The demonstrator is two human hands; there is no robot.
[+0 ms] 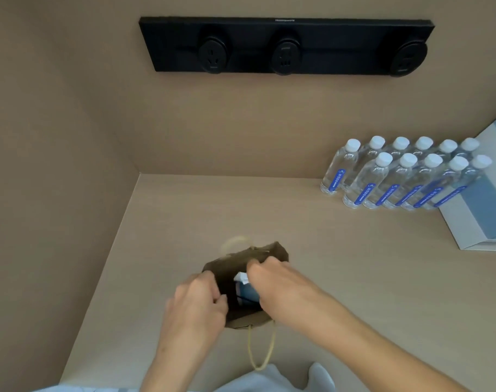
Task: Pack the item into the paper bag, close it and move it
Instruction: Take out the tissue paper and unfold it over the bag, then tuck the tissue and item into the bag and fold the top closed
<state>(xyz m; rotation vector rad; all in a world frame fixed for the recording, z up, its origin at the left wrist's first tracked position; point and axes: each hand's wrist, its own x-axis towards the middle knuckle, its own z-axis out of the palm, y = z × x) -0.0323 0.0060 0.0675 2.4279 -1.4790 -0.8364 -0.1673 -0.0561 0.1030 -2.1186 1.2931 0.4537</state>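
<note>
Office-like desk nook: black socket panel (286, 45) on wall, stocked water bottles (405, 174).

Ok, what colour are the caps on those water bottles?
White caps on clear water bottles with blue labels; the head view shows them.

Beige tabletop (326, 278) enclosed by matching tan walls (71, 108), black socket strip (286, 45) mounted on the back wall, water bottles (405, 176) lined up at the right, blue-and-white box (484, 216) set beside them, soft even light
</note>
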